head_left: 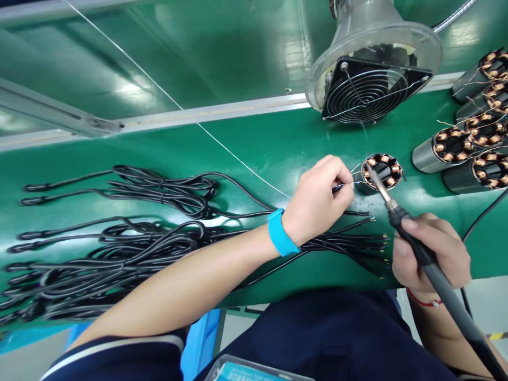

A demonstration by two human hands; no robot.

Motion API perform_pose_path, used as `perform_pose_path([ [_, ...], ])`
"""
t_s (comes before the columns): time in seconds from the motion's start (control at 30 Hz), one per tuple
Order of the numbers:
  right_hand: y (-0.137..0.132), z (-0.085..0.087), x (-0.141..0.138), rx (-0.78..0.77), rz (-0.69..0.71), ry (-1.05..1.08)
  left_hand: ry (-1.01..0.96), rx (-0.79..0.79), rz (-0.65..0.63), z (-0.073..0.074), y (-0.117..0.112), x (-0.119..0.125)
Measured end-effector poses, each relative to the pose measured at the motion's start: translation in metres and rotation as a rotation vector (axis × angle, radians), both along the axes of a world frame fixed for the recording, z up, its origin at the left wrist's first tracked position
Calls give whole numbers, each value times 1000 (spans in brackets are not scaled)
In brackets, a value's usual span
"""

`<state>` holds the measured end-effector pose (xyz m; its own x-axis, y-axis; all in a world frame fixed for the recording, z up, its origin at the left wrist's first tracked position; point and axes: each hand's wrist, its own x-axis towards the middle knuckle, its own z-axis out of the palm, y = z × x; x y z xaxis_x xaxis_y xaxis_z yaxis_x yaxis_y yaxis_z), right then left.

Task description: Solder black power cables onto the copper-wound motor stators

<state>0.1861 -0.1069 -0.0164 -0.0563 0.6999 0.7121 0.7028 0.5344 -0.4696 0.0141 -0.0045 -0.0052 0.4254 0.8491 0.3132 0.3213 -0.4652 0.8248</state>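
Observation:
My left hand (pixel 319 198), with a blue wristband, is closed in a pinch on thin wire leads held against a motor stator (pixel 381 172) with copper windings on the green bench (pixel 254 143). My right hand (pixel 431 254) grips a black soldering iron (pixel 420 251); its metal tip reaches the stator's rim. Black cables (pixel 119 248) lie in bundles under my left forearm, their stripped ends near my right hand.
A fume fan (pixel 373 74) in a clear hood stands just behind the stator. Several more stators (pixel 468 143) lie at the right. A thin solder wire (pixel 178 106) runs diagonally across the bench. A plastic box edge (pixel 246 370) shows at the bottom.

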Motion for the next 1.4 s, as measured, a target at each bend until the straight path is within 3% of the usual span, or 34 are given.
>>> perform_pose_path([
  [0.1,-6,1,2,-23,65,30,8,-12,1,0,0,0],
  [0.5,-8,-1,-1,-43,74,33,-2,-6,3,-1,0,0],
  [0.8,-1,3,-3,-32,-103,-33,14,-29,6,0,0,1],
  [1.03,-7,1,1,-14,56,15,-6,-32,-1,0,0,1],
  [1.4,-6,-1,0,-19,90,14,-12,-50,11,0,1,2],
])
